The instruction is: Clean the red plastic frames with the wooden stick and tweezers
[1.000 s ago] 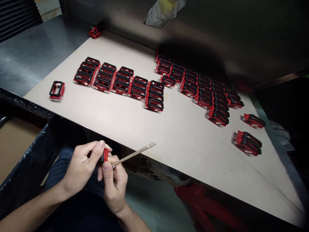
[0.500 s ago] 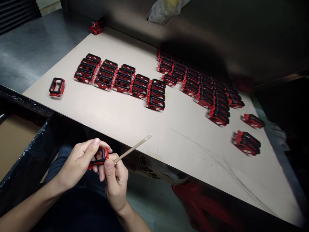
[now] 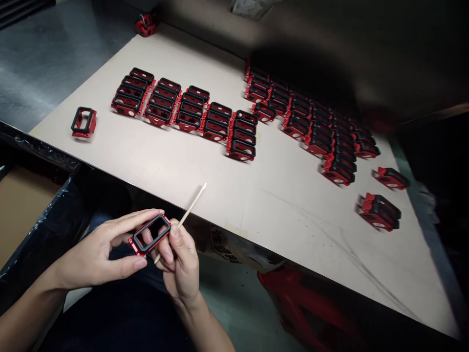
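Observation:
A small red housing with a black rectangular rim [image 3: 164, 229] is held over my lap, just off the table's near edge, its oblong opening facing up toward me. My left hand [image 3: 106, 249] grips it from the left, fingers along the far side and thumb near its lower corner. Closed round a thin pale wooden stick [image 3: 193, 204] is my right hand [image 3: 183, 261]. The stick slants up to the right, and its other end pokes out below the palm. The right thumb and fingers also touch the housing's right end; some fingertips show through the opening.
Rows of similar red-and-black housings [image 3: 159, 113] stand on the pale tabletop [image 3: 198, 181], with a larger group [image 3: 315, 139] farther right. One single housing [image 3: 83, 122] sits at left. A dark plastic-lined box [image 3: 32, 210] is left of my lap; a red stool [image 3: 308, 308] is under the table.
The housing has been turned so its black rim and long opening face me. My left thumb has moved down to its lower side. The stick has swung steeper and shifted left.

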`<state>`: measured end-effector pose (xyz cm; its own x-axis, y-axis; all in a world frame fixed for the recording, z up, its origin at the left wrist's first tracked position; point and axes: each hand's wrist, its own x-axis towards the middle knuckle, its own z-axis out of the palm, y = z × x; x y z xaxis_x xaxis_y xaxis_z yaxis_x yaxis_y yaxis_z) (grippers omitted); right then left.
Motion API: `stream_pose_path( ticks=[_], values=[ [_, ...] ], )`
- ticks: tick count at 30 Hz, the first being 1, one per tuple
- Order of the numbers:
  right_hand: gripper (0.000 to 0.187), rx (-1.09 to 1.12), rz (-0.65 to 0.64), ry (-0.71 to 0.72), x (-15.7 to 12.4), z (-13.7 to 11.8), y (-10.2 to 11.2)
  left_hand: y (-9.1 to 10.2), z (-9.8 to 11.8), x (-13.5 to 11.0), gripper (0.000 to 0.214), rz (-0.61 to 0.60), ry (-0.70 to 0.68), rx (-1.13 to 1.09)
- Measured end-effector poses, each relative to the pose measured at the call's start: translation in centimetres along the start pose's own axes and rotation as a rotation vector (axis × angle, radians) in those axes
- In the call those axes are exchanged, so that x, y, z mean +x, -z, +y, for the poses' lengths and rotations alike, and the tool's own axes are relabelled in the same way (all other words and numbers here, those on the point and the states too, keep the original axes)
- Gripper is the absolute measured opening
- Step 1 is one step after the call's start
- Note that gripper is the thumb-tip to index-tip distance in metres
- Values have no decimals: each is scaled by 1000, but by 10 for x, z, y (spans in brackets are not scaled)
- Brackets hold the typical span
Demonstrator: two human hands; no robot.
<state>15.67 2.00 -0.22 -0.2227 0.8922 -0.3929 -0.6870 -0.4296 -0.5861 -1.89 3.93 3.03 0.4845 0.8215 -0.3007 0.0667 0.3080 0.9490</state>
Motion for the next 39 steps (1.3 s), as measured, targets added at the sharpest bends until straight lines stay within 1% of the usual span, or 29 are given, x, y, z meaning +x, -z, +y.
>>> stream_pose_path(
  ticks=[5, 11, 14, 16, 19, 21, 26, 31, 33, 35, 39],
  values=[
    [51, -23, 8, -5, 0, 2, 3, 1, -3, 0, 67, -3, -10, -39],
    [47, -3, -66, 72, -1, 3, 4, 1, 0, -1, 66, -7, -94, 13],
    [46, -14, -72, 79, -2, 4, 3, 1, 1, -2, 66, -5, -101, 38],
    [45, -56, -54, 101, -2, 5, 3, 1, 0, -3, 66, -1, -110, 72],
    [47, -177, -9, 179, -4, 7, 3, 1, -1, -3, 65, 11, -158, 136],
    [48, -261, 11, 231, -6, 8, 4, 0, -1, -2, 62, 18, -165, 159],
    [41, -344, 4, 330, -8, 12, 6, 1, 1, 0, 57, 20, -140, 155],
    [37, -433, 0, 399, -8, 18, 13, -2, -2, 1, 51, 38, -125, 122],
    [31, -491, -12, 455, -8, 19, 15, -7, -1, 3, 46, 69, -129, 105],
    [28, -575, -19, 511, -9, 19, 16, -13, 2, 6, 40, 129, -130, 125],
    [30, -726, -2, 607, -9, 15, 14, -28, 9, 16, 22, 246, -142, 183]
  ],
)
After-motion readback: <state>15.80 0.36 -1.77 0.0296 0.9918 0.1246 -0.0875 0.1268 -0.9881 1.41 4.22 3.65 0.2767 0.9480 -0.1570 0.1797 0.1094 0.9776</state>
